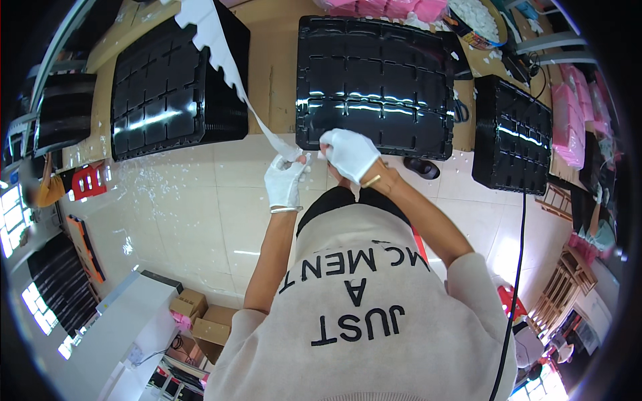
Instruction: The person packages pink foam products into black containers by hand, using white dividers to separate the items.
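The left hand [283,180], in a white glove, has thumb and fingers pinched on the lower end of a white strip [212,43], just in front of the near left corner of the middle stack [374,80]. The right hand [351,157], also gloved, is beside it at that stack's near edge, fingers curled; whether it grips anything I cannot tell.

From the left hand the strip rises up and left of the middle stack, crossing the side of the left stack [160,80] and running out of view. Its upper length has a toothed edge; the end near the hand is narrow and plainer. The strip looks partly worked, and white scraps [160,187] on the floor, left of the middle stack, suggest much is already cut or torn away. How much is left stays unclear, since its far end is unseen.

Right of the middle stack, scissors [461,111] lie on the tabletop [277,93]; beyond its far right corner, a tub [498,41] holds white pieces, perhaps finished ones.
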`<act>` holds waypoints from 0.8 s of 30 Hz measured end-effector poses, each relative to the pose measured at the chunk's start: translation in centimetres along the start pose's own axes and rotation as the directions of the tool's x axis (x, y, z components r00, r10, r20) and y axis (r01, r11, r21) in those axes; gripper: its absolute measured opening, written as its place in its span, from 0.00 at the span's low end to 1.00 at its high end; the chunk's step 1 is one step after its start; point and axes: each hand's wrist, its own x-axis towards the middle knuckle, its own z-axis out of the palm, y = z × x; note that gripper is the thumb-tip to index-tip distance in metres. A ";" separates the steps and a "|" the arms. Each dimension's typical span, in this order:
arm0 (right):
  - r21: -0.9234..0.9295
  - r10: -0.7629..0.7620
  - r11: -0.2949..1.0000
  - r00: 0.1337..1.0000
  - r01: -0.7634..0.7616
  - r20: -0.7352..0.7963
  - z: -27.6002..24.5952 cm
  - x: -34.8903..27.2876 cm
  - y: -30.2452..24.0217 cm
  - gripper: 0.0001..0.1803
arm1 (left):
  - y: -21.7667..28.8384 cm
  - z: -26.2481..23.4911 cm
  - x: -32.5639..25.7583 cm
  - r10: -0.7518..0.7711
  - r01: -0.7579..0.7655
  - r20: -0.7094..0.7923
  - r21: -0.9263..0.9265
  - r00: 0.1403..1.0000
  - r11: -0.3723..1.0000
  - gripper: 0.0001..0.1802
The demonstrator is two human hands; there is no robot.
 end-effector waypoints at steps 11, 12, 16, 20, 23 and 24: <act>0.318 0.283 0.920 0.949 -0.229 -0.135 -1.6 -5.0 -0.8 0.07 | -0.5 2.9 -1.2 -0.054 0.049 0.237 0.027 0.970 0.998 0.14; 0.322 0.293 0.917 0.946 -0.236 -0.142 -1.5 -5.3 -0.5 0.07 | 0.0 3.4 -1.7 -0.059 0.052 0.245 0.035 0.968 0.998 0.14; 0.359 0.293 0.905 0.946 -0.228 -0.138 -2.1 -5.7 0.7 0.09 | 0.4 4.1 -2.1 0.011 -0.068 0.295 0.185 0.955 0.980 0.12; 0.267 0.255 0.941 0.954 -0.207 -0.159 -2.8 -6.0 1.2 0.09 | 0.3 5.1 -2.0 -0.040 0.021 0.224 0.090 0.974 0.996 0.14; 0.258 0.239 0.950 0.940 -0.174 -0.244 -4.9 -7.5 1.3 0.08 | 0.2 5.9 -1.8 -0.010 -0.037 0.186 0.244 0.982 0.969 0.15; 0.244 0.198 0.962 0.934 -0.126 -0.298 -6.0 -7.9 1.5 0.08 | 0.5 6.0 -2.0 -0.029 -0.011 0.149 0.264 0.988 0.965 0.15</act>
